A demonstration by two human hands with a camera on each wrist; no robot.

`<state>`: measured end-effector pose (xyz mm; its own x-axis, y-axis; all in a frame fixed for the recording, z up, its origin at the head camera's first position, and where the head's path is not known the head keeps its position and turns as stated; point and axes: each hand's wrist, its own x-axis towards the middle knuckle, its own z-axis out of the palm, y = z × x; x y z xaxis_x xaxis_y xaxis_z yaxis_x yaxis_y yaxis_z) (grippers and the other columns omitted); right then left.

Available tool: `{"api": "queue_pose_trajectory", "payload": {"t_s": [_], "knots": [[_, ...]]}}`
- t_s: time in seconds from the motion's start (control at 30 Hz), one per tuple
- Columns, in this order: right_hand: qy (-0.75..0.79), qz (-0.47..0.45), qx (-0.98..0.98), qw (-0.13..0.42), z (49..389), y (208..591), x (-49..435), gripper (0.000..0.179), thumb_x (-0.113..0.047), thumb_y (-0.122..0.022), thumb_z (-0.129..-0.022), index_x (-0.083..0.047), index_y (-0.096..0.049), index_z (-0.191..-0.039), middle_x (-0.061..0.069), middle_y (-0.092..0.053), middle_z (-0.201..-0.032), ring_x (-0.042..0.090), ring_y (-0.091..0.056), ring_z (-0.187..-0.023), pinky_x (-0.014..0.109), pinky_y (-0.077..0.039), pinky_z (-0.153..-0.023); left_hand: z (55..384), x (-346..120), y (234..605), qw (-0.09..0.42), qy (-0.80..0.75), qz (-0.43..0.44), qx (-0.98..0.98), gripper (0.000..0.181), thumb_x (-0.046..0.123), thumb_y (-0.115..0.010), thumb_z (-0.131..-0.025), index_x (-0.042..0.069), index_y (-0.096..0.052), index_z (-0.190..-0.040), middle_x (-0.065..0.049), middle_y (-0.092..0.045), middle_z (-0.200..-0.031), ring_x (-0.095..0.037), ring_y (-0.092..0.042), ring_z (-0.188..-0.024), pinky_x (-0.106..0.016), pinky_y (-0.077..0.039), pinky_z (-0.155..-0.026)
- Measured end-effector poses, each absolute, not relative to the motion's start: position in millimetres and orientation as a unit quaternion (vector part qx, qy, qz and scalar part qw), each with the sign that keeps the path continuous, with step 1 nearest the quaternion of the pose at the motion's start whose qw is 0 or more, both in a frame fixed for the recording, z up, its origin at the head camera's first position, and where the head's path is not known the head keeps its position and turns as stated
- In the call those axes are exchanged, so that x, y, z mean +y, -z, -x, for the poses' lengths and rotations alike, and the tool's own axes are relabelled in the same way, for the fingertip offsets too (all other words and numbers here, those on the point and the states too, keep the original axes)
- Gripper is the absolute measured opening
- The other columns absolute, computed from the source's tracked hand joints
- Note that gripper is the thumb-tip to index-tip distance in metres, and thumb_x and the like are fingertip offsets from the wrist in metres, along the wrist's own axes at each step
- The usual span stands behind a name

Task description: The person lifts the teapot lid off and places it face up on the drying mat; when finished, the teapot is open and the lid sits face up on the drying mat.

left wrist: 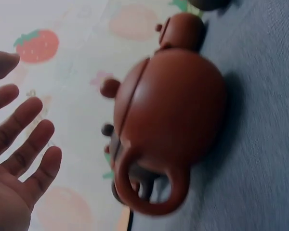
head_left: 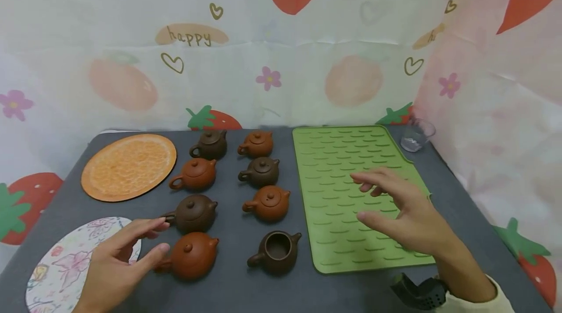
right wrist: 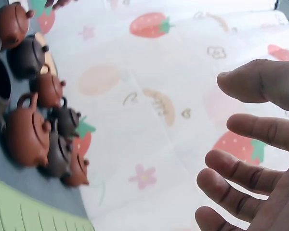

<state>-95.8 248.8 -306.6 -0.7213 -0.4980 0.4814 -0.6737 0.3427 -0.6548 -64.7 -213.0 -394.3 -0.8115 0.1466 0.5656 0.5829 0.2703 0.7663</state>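
My left hand (head_left: 110, 266) hovers beside the handle of a reddish-brown lidded teapot (head_left: 193, 257) at the front of the left column. In the left wrist view, that hand's spread fingers (left wrist: 26, 142) hold nothing, and a gap parts them from a reddish-brown teapot (left wrist: 171, 108). Above the green mat (head_left: 338, 254), my right hand (head_left: 406, 218) is held with thumb and fingers apart. Nothing is in the right fingers (right wrist: 236, 171) in the right wrist view. A dark brown teapot (head_left: 278, 264) without a lid stands at the front of the right column.
Behind these two stand several lidded teapots in two columns, including a dark one (head_left: 195, 215) and a reddish one (head_left: 270, 203). Leftward lie an orange oval placemat (head_left: 129, 166) and a floral round placemat (head_left: 66, 259). A clear cup (head_left: 414, 137) stands at the back right.
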Motion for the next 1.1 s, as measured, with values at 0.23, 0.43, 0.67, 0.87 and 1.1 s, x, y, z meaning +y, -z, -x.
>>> {"api": "queue_pose_trajectory", "payload": {"t_s": [0.23,0.43,0.67,0.87,1.1], "knots": [[-0.465,-0.366,-0.801,0.091,104.2,310.9,218.9,0.06,0.004,-0.075,-0.079,-0.01,-0.056,-0.135,0.001,-0.058,-0.117,0.018,-0.051,-0.101,0.032,-0.043,-0.085,60.5,-226.8,400.0,0.134,0.508,0.153,-0.837,0.046,-0.015,-0.072,-0.078,-0.002,-0.063,-0.122,-0.01,-0.065,-0.107,-0.015,-0.061,-0.098,-0.019,-0.049,-0.081],[-0.485,-0.379,-0.785,0.072,111.5,317.3,192.1,0.056,-0.002,-0.074,-0.083,-0.012,-0.056,-0.135,0.0,-0.058,-0.117,0.019,-0.051,-0.102,0.035,-0.044,-0.085,64.2,-235.0,413.8,0.096,0.498,0.14,-0.85,0.036,-0.007,-0.073,-0.082,-0.002,-0.066,-0.117,-0.014,-0.065,-0.106,-0.018,-0.063,-0.093,-0.021,-0.052,-0.076],[-0.489,-0.398,-0.774,0.058,118.9,329.6,163.3,0.053,-0.008,-0.074,-0.085,-0.012,-0.057,-0.135,-0.001,-0.058,-0.119,0.017,-0.054,-0.1,0.035,-0.045,-0.083,65.9,-239.1,425.1,0.064,0.488,0.099,-0.865,0.031,0.005,-0.074,-0.086,0.002,-0.069,-0.116,-0.012,-0.067,-0.104,-0.016,-0.064,-0.091,-0.02,-0.051,-0.075],[-0.498,-0.403,-0.767,0.035,125.0,340.1,140.5,0.05,-0.012,-0.073,-0.087,-0.013,-0.057,-0.134,-0.004,-0.057,-0.114,0.014,-0.053,-0.094,0.034,-0.045,-0.079,67.7,-243.4,433.1,0.04,0.52,0.095,-0.848,0.032,0.003,-0.073,-0.085,-0.003,-0.068,-0.116,-0.016,-0.067,-0.103,-0.017,-0.066,-0.089,-0.026,-0.054,-0.072],[-0.519,-0.406,-0.752,-0.003,131.3,351.8,116.0,0.049,-0.011,-0.072,-0.088,-0.01,-0.056,-0.135,-0.004,-0.056,-0.111,0.013,-0.052,-0.095,0.037,-0.046,-0.08,68.5,-246.8,438.5,-0.004,0.557,0.085,-0.826,0.03,0.004,-0.073,-0.086,-0.007,-0.067,-0.113,-0.019,-0.068,-0.101,-0.02,-0.068,-0.083,-0.03,-0.056,-0.068]]}}
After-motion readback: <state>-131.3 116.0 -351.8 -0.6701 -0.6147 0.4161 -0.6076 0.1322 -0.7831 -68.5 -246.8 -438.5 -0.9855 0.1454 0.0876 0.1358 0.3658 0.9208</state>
